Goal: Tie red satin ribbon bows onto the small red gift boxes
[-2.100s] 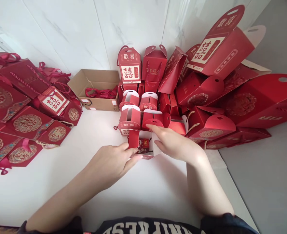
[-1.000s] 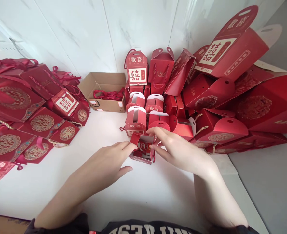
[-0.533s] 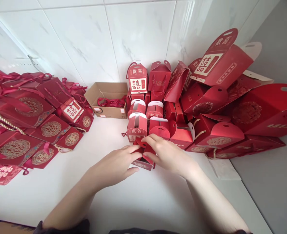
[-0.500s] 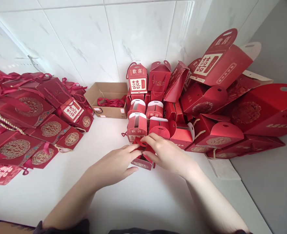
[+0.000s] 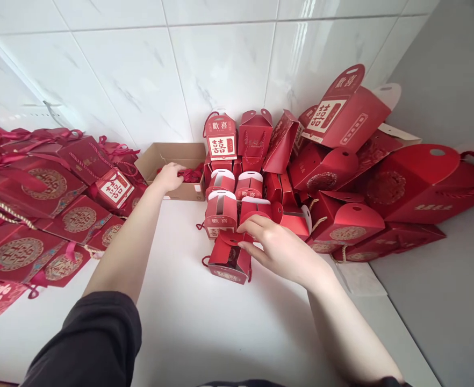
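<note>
The small red box [image 5: 227,269] stands on the table [image 5: 221,333], open red boxes [image 5: 221,205] just behind it, and the right hand [image 5: 240,236] pinches its upper flap from the right. Behind and left of the small red box, the left hand [image 5: 180,173] dips into the cardboard box [image 5: 188,192] at the red ribbons [image 5: 193,175]; whether it grips any, I cannot tell.

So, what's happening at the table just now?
The person's right hand is at the top of a small red box, which has a gap between its flaps. The left hand is at a cardboard carton, by the red ribbons; its grip is unclear. More red boxes stand just behind.
</note>
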Available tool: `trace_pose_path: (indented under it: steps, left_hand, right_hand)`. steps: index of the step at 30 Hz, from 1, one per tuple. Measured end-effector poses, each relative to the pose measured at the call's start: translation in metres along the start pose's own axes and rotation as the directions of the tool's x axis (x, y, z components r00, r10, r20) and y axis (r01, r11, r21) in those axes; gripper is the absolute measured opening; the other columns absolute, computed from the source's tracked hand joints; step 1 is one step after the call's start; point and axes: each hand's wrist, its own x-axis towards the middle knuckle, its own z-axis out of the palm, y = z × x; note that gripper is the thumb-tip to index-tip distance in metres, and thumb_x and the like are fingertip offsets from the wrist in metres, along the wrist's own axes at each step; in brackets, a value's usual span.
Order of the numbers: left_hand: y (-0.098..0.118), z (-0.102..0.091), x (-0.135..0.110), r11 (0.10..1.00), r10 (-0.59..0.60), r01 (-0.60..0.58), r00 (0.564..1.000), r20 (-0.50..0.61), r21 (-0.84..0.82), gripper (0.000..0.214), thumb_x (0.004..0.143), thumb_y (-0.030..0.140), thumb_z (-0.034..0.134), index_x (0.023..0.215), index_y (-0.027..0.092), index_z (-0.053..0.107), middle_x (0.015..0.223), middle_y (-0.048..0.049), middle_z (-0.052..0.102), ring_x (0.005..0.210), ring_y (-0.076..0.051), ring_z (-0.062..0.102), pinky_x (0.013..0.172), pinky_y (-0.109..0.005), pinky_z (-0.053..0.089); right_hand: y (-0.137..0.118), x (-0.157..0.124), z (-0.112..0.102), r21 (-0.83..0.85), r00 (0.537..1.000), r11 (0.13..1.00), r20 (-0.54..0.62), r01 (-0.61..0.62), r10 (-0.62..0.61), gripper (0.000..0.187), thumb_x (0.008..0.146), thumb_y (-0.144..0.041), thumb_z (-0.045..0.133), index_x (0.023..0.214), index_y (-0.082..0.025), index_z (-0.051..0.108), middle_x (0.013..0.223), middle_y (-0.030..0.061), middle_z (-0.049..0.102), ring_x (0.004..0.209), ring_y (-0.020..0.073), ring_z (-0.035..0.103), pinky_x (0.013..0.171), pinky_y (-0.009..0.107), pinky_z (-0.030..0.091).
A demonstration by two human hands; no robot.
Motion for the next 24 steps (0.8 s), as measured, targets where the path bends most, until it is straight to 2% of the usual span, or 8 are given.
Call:
trace_pose_path:
  steps: [4,7,11,13,16,19,22,24]
  left_hand:
    - [-0.017,0.006,0.029,0.993,-0.103,0.101,0.994,0.028,0.057,0.029,0.099,0.029,0.049,0.118,0.011,0.063,0.127,-0.0072,0.059,0.108,-0.02,0.062,0.095,-0.035,0.049]
    - [-0.036,0.005,0.052,0.981,-0.18,0.178,0.983,0.023,0.077,0.035,0.093,0.033,0.06,0.123,0.015,0.058,0.122,-0.0105,0.061,0.106,-0.023,0.062,0.088,-0.043,0.055]
    - [-0.054,-0.002,0.075,0.983,-0.18,0.181,0.982,-0.06,0.018,0.019,0.076,0.023,0.078,0.078,0.009,0.066,0.075,-0.0029,0.065,0.08,-0.018,0.061,0.081,-0.032,0.049]
    - [-0.055,-0.009,0.081,0.99,-0.133,0.126,0.98,-0.146,-0.06,0.021,0.078,0.025,0.075,0.071,0.012,0.062,0.067,0.0011,0.06,0.073,-0.013,0.056,0.077,-0.027,0.045]
    - [-0.044,-0.022,0.086,0.976,-0.058,-0.006,0.958,-0.282,-0.22,0.026,0.091,0.036,0.059,0.076,0.016,0.055,0.073,0.0032,0.059,0.071,-0.009,0.052,0.072,-0.022,0.043]
    - [-0.024,-0.039,0.085,0.823,0.023,-0.261,0.903,-0.429,-0.505,0.03,0.091,0.038,0.061,0.075,0.017,0.048,0.073,0.0037,0.057,0.067,-0.007,0.051,0.068,-0.022,0.044]
    - [-0.002,-0.055,0.079,0.694,0.122,-0.432,0.859,-0.497,-0.576,0.023,0.096,0.034,0.057,0.083,0.017,0.047,0.073,0.0047,0.057,0.062,-0.005,0.049,0.067,-0.022,0.044]
    - [0.01,-0.064,0.074,0.672,0.172,-0.46,0.859,-0.481,-0.58,0.016,0.097,0.029,0.055,0.09,0.016,0.05,0.076,0.0029,0.06,0.064,-0.005,0.052,0.069,-0.022,0.046]
  right_hand:
    - [0.001,-0.002,-0.005,-0.014,1.0,1.0,-0.005,-0.019,0.019,0.019,0.099,-0.029,0.048,0.113,-0.021,0.059,0.107,0.0064,0.063,0.088,0.0186,0.062,0.074,0.031,0.05]
    - [0.001,-0.002,-0.008,0.0,0.999,0.999,-0.012,-0.036,0.036,0.019,0.099,-0.028,0.048,0.113,-0.021,0.059,0.106,0.0063,0.063,0.089,0.0184,0.062,0.075,0.031,0.05]
    - [0.002,-0.003,-0.012,0.001,0.998,0.998,-0.01,-0.06,0.06,0.017,0.099,-0.025,0.048,0.111,-0.021,0.06,0.104,0.0068,0.063,0.089,0.0185,0.063,0.077,0.031,0.05]
    - [0.002,-0.004,-0.013,0.002,0.998,0.998,-0.012,-0.061,0.061,0.017,0.099,-0.025,0.048,0.11,-0.021,0.06,0.104,0.007,0.063,0.089,0.0187,0.063,0.076,0.031,0.05]
    - [0.004,-0.004,-0.013,0.007,0.998,0.999,-0.029,-0.054,0.054,0.016,0.098,-0.024,0.048,0.109,-0.021,0.06,0.102,0.007,0.063,0.089,0.0192,0.063,0.075,0.031,0.05]
    - [0.005,-0.004,-0.011,0.017,0.998,0.999,-0.042,-0.039,0.04,0.015,0.098,-0.023,0.049,0.108,-0.021,0.06,0.1,0.0071,0.064,0.087,0.0196,0.063,0.073,0.031,0.049]
    - [0.005,-0.004,-0.01,0.024,0.999,0.999,-0.047,-0.021,0.022,0.013,0.098,-0.023,0.049,0.106,-0.021,0.06,0.098,0.0069,0.064,0.084,0.0191,0.063,0.07,0.03,0.049]
    - [0.004,-0.005,-0.009,0.023,0.999,1.0,-0.042,-0.018,0.019,0.013,0.098,-0.023,0.049,0.104,-0.022,0.06,0.097,0.0066,0.064,0.082,0.0187,0.063,0.068,0.029,0.048]
